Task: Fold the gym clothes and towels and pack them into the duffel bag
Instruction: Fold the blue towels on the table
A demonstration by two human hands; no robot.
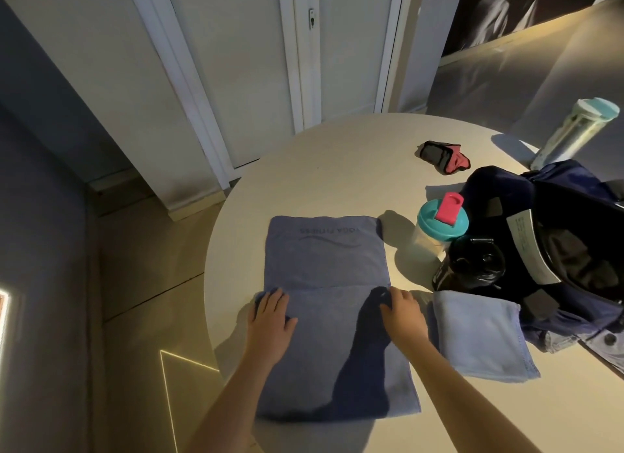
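Hands rest on the big blue-grey cloth towel (pixel 329 334), which lies flat near the front edge of the round pale tabletop (pixel 320 175). Its near part is folded up over the far part, and the edge of that fold runs from side to side. The left hand (pixel 270 321) lies flat on the left end of that edge, with fingers straight, pressing down and holding nothing. The right hand (pixel 401 314) sits on the right end. Its fingers bend a little, and I cannot tell if they pinch the cloth or just press it.

The towel looks soft, light and floppy. It will not break, but I think it would sag and fall open if lifted by one corner. The best way is to take two corners of one edge, one in each hand.

Just to the right lies a small pale blue folded towel (pixel 483 338), right beside the dark navy cloth duffel bag (pixel 489 189), which gapes open. A clear plastic cup with a teal lid (pixel 439 226) and a black bottle (pixel 469 267) stand by the bag. The tabletop looks smooth. Behind it are white doors (pixel 236 64).
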